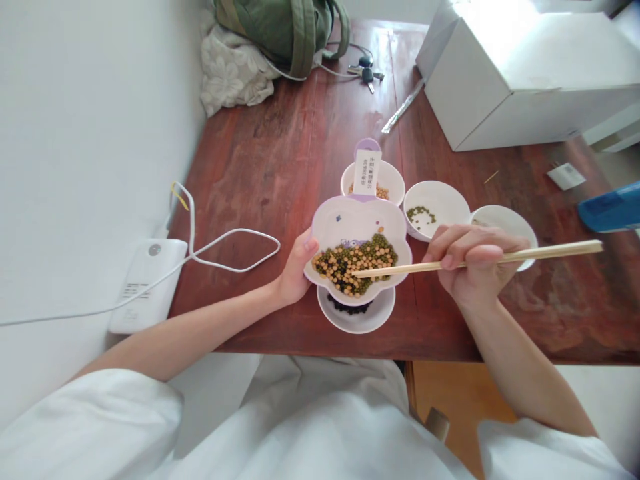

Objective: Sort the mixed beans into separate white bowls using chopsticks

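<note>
My left hand (296, 270) grips the left rim of a white flower-shaped bowl (327, 217) with a purple edge and a labelled handle. Mixed beans (357, 267), green, yellowish and black, lie in it. In my right hand (470, 263) is a pair of chopsticks (545, 252), their tips among the beans. Below the flower-shaped bowl, partly covered, stands a small white bowl (357, 325) with black beans. Behind it is a white bowl (395, 175) with yellowish beans. To the right, another white bowl (447, 193) contains some green beans, and my right hand partly hides a further white bowl (515, 223).
A white power bank (147, 287) with a looped cable (235, 231) lies at left by the wall. Farther back are a green bag (273, 30), keys (367, 72) and a large white box (500, 73). A blue object (610, 207) sits at the right edge.
</note>
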Demonstrator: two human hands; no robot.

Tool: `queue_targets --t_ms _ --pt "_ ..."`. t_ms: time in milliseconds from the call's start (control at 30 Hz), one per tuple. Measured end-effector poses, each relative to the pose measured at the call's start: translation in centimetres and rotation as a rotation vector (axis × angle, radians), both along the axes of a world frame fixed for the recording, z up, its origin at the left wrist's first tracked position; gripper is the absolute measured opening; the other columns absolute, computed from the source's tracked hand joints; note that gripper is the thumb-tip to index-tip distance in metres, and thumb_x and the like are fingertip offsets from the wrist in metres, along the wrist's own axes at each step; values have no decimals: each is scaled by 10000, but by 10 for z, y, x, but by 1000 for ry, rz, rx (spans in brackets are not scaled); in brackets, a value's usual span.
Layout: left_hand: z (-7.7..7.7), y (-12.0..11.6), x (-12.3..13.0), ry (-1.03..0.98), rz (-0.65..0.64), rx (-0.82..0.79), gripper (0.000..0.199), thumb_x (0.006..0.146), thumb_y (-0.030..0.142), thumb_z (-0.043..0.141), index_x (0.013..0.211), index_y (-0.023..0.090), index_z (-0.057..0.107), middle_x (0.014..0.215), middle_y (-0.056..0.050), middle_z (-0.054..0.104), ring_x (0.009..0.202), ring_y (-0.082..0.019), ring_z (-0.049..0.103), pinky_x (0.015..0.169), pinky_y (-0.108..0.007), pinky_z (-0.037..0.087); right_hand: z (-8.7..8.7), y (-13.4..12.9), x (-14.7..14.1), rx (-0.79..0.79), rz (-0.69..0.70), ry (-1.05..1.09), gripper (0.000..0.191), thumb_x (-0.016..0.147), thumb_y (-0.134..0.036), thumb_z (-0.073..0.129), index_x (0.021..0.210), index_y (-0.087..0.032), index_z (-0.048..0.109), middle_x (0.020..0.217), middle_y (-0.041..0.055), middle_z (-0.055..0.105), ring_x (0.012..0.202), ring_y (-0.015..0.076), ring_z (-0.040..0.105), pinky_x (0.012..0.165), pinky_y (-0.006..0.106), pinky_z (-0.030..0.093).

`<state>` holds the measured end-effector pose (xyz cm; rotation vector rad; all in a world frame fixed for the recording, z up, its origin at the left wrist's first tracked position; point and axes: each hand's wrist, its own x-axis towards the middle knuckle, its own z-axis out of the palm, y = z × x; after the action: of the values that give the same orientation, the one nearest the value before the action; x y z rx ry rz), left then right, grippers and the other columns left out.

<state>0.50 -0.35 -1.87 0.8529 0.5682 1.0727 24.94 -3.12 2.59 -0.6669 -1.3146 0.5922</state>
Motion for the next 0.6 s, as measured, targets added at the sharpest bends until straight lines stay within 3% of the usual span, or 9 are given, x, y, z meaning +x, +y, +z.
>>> queue_targets --t_ms 233,400,500,600 --pt "-3 -3 -1 26 19 -30 598 881 720 768 1211 222 807 1120 -79 883 1390 -435 731 1200 -542 591 1 -8 2 42 86 -180 420 1023 -493 769 713 -210 774 591 23 723 523 191 698 456 353 484" --pt "-9 -4 -3 20 56 -56 542 869 706 791 1106 220 816 1128 -84 886 1415 -443 714 1194 -558 589 4 -8 0 153 102 -362 357 1034 -435 771 771 -193 778 663 36 777 615 182 700 574 367 566" --pt "-9 -4 -3 32 63 -50 524 874 694 792 1088 216 813 1141 -87 885 1417 -444 713 1200 -570 584 6 -7 -1 194 103 -427 349 1038 -439 765 783 -200 766 656 25 779 643 181 708 599 372 568" --pt "-7 -2 -2 25 46 -19 533 873 709 791 1062 213 825 1208 -93 878 1459 -442 685 1225 -561 569 6 -6 -1 201 71 -464 382 1050 -474 741 754 -233 737 634 8 776 694 212 730 717 439 558"
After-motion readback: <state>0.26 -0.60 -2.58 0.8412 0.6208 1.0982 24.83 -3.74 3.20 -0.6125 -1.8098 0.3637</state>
